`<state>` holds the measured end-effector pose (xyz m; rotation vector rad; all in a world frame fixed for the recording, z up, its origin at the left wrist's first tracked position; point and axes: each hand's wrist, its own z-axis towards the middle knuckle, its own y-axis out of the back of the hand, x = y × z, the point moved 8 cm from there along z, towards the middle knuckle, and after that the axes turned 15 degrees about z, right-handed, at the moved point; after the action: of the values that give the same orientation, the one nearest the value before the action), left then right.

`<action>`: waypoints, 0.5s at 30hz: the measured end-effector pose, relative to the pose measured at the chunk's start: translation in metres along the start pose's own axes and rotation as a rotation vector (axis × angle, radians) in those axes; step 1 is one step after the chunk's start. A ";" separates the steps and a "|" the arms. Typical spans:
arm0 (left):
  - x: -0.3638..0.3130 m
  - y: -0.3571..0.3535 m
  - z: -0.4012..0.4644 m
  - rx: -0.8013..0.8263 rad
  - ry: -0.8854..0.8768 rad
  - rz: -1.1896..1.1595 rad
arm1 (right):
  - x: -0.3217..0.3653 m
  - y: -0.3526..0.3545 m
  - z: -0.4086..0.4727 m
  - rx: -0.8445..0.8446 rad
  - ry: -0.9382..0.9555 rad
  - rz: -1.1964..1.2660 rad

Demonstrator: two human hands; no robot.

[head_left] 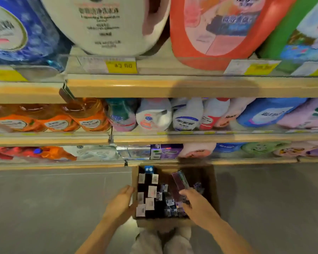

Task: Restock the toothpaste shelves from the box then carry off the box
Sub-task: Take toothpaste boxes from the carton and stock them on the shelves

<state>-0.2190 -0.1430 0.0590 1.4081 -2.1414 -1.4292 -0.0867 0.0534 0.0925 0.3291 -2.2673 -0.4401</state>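
A brown cardboard box [212, 187] stands on the grey floor below the lowest shelf, with several toothpaste cartons [151, 195] upright inside it. My left hand [120, 202] lies flat against the box's left wall, fingers apart. My right hand [196, 204] reaches into the box and grips a purple toothpaste carton [180, 181], which tilts up and away from me. Purple and blue toothpaste cartons [165, 152] stand on the lowest shelf just above the box.
Three wooden-edged shelves [191, 88] rise in front, packed with detergent jugs, orange bottles and refill pouches. Grey floor [53, 198] spreads to both sides of the box. My light trousers show at the bottom, right behind the box.
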 end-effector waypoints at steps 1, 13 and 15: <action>0.003 -0.011 0.009 0.018 0.009 -0.013 | -0.005 -0.006 0.014 0.018 0.000 -0.018; 0.074 -0.113 0.043 -0.091 0.231 -0.142 | -0.054 -0.071 0.166 0.155 0.169 -0.244; 0.081 -0.144 0.054 -0.097 0.240 -0.156 | -0.072 -0.088 0.199 0.174 0.232 -0.311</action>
<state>-0.2096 -0.1854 -0.1094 1.6474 -1.8268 -1.3178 -0.1798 0.0418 -0.1163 0.7880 -2.0356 -0.3418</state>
